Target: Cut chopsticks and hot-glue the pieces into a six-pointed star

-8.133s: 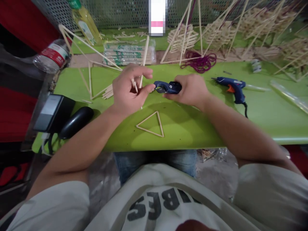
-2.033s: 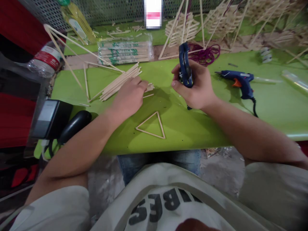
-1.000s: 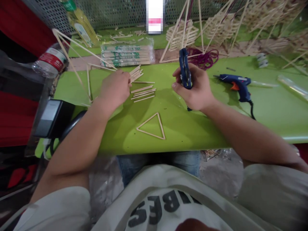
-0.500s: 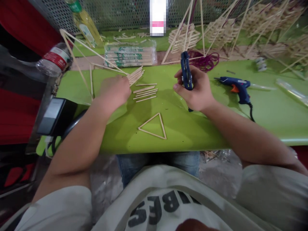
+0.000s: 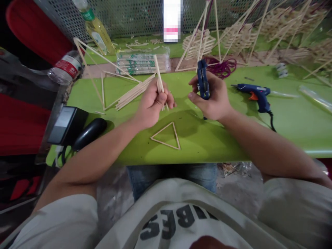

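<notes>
Raised from the stick pile just left of centre, where it lay half a second ago, the left hand (image 5: 153,100) has come toward the middle of the frame with a few upright sticks (image 5: 158,71) pinched between thumb and fingers. Their count is unclear, as they overlap. That leaves the loose pile (image 5: 135,92) uncovered on the green table (image 5: 218,145), slanting up to the right. Short pieces that lay spread at centre are now mostly behind the left hand; whether the small ends below its fingers belong to them or to the held sticks, I cannot tell.

Right of centre, the right hand (image 5: 215,97) has barely shifted: it is wrapped around a blue hand tool (image 5: 203,79), which stands upright. The 2 hands are apart, with a gap of table between them. So picking up looks finished for this handful, and both sticks and tool appear to be in hand at once.

At lower centre, the triangle of 3 sticks (image 5: 165,143) lies flat, untouched, as in the earlier frames. Likewise unmoved on the table are the glue gun (image 5: 255,90) at right and the purple cord (image 5: 225,67) at upper right.
</notes>
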The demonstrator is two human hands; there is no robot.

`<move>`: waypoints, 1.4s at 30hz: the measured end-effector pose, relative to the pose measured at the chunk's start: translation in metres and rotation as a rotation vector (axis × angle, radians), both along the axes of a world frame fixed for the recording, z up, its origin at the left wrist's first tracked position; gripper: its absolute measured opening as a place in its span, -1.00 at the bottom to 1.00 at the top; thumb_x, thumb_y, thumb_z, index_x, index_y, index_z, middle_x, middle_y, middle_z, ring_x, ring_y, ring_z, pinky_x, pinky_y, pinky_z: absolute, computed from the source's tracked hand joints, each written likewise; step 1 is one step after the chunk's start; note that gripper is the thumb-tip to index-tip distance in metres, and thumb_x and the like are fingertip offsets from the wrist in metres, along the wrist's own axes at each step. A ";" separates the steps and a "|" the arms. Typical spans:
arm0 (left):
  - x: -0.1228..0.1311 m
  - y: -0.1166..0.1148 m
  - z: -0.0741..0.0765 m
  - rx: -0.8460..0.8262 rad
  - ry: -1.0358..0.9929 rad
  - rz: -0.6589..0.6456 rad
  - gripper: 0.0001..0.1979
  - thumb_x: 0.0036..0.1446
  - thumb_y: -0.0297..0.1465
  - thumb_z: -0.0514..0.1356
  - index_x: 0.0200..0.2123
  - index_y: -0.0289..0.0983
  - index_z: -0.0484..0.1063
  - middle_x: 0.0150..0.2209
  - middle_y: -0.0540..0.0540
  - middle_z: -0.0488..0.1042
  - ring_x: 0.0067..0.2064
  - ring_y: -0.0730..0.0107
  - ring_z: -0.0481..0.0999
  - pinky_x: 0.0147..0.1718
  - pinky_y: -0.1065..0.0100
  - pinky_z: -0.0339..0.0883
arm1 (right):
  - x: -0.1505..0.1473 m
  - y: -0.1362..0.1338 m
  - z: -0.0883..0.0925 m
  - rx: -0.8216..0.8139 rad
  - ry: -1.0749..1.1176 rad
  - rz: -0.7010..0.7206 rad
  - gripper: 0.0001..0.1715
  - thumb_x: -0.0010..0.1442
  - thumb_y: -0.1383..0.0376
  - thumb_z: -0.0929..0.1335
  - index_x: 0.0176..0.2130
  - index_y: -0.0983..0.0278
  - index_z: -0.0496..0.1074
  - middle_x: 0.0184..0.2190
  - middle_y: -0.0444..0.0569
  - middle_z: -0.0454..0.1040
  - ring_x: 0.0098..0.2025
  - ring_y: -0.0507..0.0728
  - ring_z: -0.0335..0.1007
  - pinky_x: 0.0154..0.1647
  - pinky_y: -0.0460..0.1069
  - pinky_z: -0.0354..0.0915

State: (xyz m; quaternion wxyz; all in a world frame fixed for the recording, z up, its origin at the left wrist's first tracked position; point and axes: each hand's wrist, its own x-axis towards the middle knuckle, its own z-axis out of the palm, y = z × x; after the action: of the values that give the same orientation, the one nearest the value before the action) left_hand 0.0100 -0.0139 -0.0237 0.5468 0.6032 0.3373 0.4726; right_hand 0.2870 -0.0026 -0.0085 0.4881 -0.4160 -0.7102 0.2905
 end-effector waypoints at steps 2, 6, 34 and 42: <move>0.008 -0.002 -0.010 0.032 -0.049 -0.051 -0.43 0.56 0.28 0.45 -0.02 -0.09 0.51 -0.28 0.00 0.58 -0.21 0.24 0.71 0.06 0.04 0.80 | 0.001 0.000 0.000 -0.005 0.002 0.003 -0.55 0.29 -0.17 0.68 -0.02 -0.03 0.66 -0.21 -0.04 0.59 -0.21 0.35 0.53 -0.01 0.41 0.62; 0.012 -0.004 -0.018 0.032 -0.081 -0.125 -0.38 0.53 0.31 0.44 -0.02 -0.14 0.59 -0.28 -0.03 0.57 -0.22 0.25 0.68 0.01 0.04 0.81 | 0.004 0.003 -0.004 0.013 -0.003 0.010 -0.57 0.32 -0.12 0.67 0.02 -0.01 0.65 -0.19 -0.04 0.62 -0.19 0.32 0.53 0.00 0.38 0.61; 0.016 0.000 -0.028 0.093 -0.177 -0.196 -0.52 0.65 0.11 0.47 0.02 -0.22 0.69 -0.20 -0.06 0.66 -0.14 0.34 0.78 0.05 0.21 0.81 | 0.003 0.003 -0.002 -0.066 -0.030 -0.013 -0.46 0.28 -0.19 0.69 0.08 -0.03 0.64 -0.08 -0.01 0.71 -0.05 0.39 0.67 0.09 0.38 0.62; 0.018 -0.002 -0.027 0.078 -0.139 -0.186 -0.50 0.67 0.14 0.42 -0.01 -0.21 0.70 -0.34 -0.02 0.61 -0.20 0.29 0.78 -0.04 0.18 0.74 | 0.001 -0.002 0.005 -0.047 -0.107 -0.048 -0.53 0.29 -0.12 0.66 -0.02 0.02 0.56 -0.10 0.05 0.69 -0.05 0.41 0.62 0.14 0.46 0.62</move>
State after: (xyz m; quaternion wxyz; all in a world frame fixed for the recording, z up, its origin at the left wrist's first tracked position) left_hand 0.0280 -0.0154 -0.0506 0.5865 0.6185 0.2223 0.4733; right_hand 0.2876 -0.0046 -0.0038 0.4462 -0.4591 -0.7182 0.2727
